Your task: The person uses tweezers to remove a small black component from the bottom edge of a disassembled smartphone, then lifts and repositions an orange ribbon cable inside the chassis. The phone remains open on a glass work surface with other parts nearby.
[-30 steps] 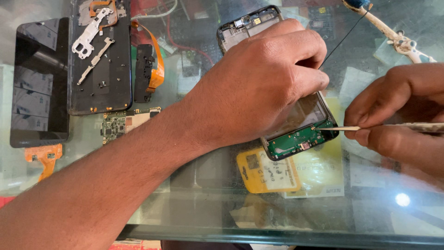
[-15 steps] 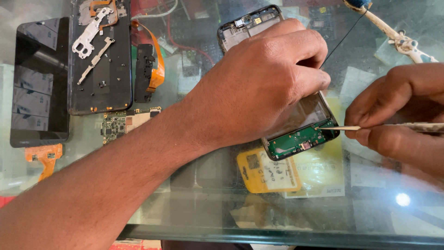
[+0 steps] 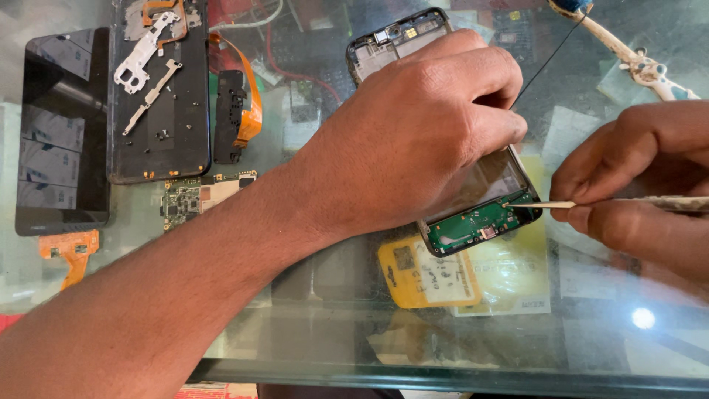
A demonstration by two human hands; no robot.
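Glass forms the top of the bench (image 3: 310, 325), and on it lies one opened black phone frame (image 3: 413, 37) with a small green circuit board (image 3: 473, 225) exposed at its lower end. The person's left hand (image 3: 413, 133) lies flat over the middle of this frame, fingers curled down along its right edge, pressing it to the glass. The right hand (image 3: 642, 185) comes in from the right edge of the view; its grip is closed, thumb and fingers pinched together on one thin pale pointed tool (image 3: 546, 205), whose tip touches the right end of the green board.

To the left lie two dark panels side by side: one glossy black phone screen (image 3: 63, 133) and one black back cover (image 3: 162, 96) carrying two silvery metal brackets (image 3: 148, 48). Beside the cover sits one black part with an orange ribbon cable (image 3: 247, 96), and below it one small bare circuit board (image 3: 199, 196). A second orange flex cable (image 3: 70, 247) lies under the screen. One yellow label (image 3: 428, 277) shows beneath the glass, near the frame's lower end.
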